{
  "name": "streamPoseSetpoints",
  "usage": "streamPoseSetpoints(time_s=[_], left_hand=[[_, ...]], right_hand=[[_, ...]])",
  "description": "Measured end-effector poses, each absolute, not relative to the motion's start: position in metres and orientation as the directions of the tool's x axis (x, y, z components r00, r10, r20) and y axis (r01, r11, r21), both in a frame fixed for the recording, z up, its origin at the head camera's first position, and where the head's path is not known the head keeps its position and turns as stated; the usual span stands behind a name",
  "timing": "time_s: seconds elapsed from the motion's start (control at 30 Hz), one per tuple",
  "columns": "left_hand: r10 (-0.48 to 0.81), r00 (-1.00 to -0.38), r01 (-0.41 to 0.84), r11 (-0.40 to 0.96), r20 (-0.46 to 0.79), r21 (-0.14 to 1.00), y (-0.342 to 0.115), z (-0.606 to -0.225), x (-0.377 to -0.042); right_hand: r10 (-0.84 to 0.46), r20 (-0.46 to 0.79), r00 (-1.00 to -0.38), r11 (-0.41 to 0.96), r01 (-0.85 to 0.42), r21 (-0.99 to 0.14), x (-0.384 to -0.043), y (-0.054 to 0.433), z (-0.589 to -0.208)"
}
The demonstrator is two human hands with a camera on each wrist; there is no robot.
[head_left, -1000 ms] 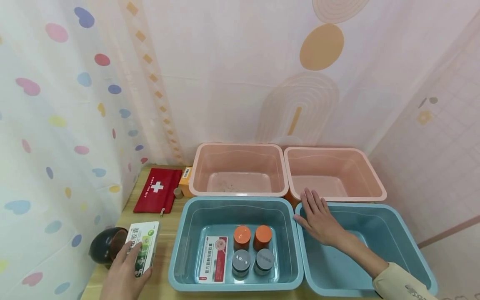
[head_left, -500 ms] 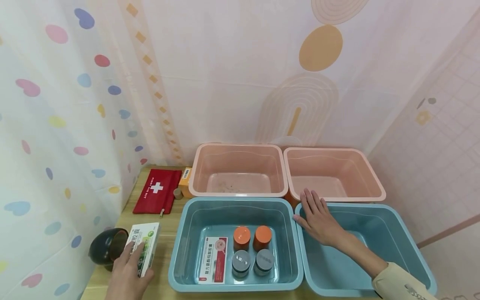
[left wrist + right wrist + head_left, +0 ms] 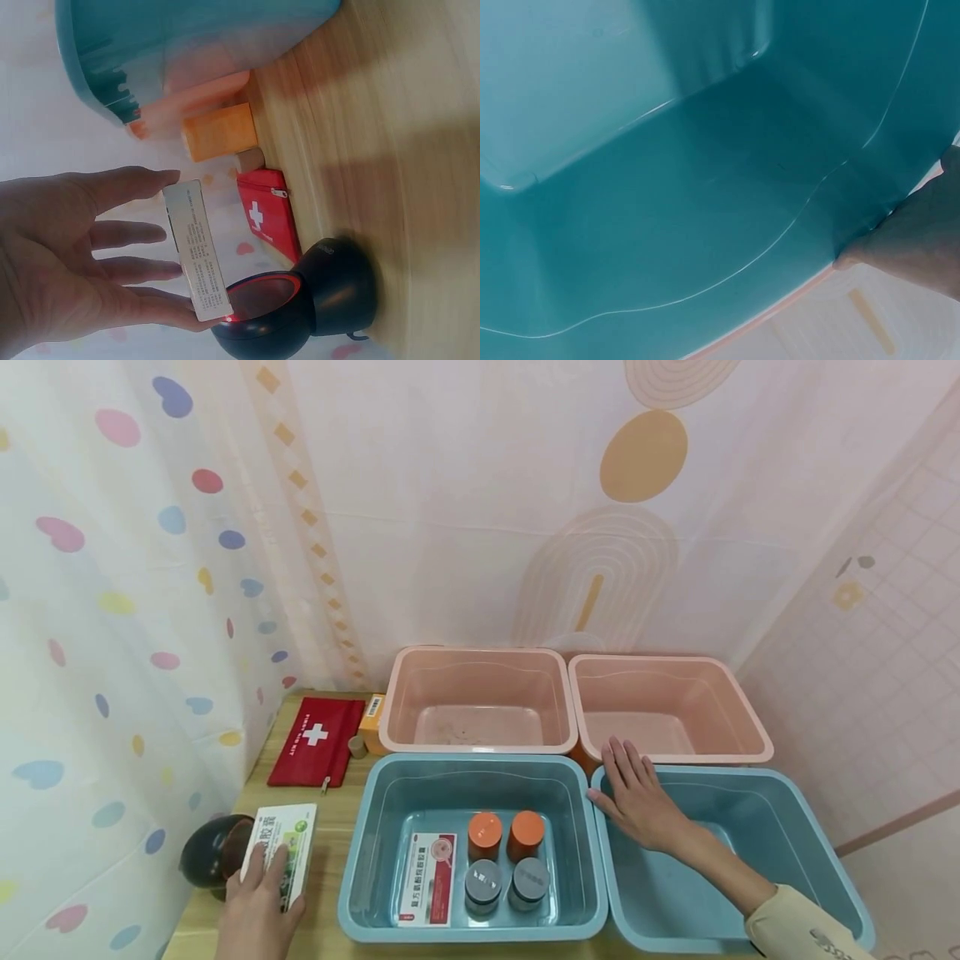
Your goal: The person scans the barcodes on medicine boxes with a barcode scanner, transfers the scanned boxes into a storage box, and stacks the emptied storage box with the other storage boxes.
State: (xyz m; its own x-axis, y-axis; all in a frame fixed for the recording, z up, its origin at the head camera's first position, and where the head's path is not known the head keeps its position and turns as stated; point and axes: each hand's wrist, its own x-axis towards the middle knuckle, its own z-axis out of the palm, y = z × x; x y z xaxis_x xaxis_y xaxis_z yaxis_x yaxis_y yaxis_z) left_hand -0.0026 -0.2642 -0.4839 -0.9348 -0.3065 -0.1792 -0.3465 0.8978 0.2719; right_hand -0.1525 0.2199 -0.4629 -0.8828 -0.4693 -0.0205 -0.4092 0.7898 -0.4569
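My left hand (image 3: pixel 257 906) holds a white and green medicine box (image 3: pixel 296 828) by its edges, above the table at the left. In the left wrist view the thumb is at one end of the box's narrow printed side (image 3: pixel 198 251) and fingers are at the other. Right beside the box, a black tabletop barcode scanner (image 3: pixel 213 853) shows a red-lit ring round its window (image 3: pixel 266 296). My right hand (image 3: pixel 643 803) rests with straight fingers on the rim of the right blue bin (image 3: pixel 806 806), near the corner where the bins meet.
The left blue bin (image 3: pixel 352 860) contains a red and white medicine box (image 3: pixel 426 878), two orange-capped bottles (image 3: pixel 484 833) and two grey-capped bottles (image 3: pixel 482 883). Two pink bins (image 3: pixel 480 747) stand behind. A red first aid pouch (image 3: pixel 315 739), small cork-coloured cylinder (image 3: pixel 357 746) and orange box (image 3: pixel 371 722) lie back left.
My left hand has shifted the medicine box slightly left, closer over the barcode scanner. The right hand has stayed in place on the bin rim.
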Motion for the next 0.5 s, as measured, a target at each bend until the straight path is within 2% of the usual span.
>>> streamPoseSetpoints(time_s=[0.13, 0.3, 0.5], left_hand=[[-0.330, -0.928, -0.366, 0.893, -0.173, 0.263, -0.259, -0.481, -0.004], [-0.323, -0.938, -0.346, 0.888, -0.123, 0.302, -0.255, -0.471, -0.010], [-0.286, -0.955, -0.293, 0.878, -0.077, 0.378, -0.239, -0.434, -0.032]], right_hand=[[-0.461, -0.059, -0.885, 0.810, -0.393, -0.435, -0.153, 0.217, -0.458], [-0.466, -0.039, -0.884, 0.800, -0.403, -0.445, -0.153, 0.218, -0.460], [-0.469, -0.033, -0.883, 0.796, -0.405, -0.450, -0.153, 0.221, -0.462]])
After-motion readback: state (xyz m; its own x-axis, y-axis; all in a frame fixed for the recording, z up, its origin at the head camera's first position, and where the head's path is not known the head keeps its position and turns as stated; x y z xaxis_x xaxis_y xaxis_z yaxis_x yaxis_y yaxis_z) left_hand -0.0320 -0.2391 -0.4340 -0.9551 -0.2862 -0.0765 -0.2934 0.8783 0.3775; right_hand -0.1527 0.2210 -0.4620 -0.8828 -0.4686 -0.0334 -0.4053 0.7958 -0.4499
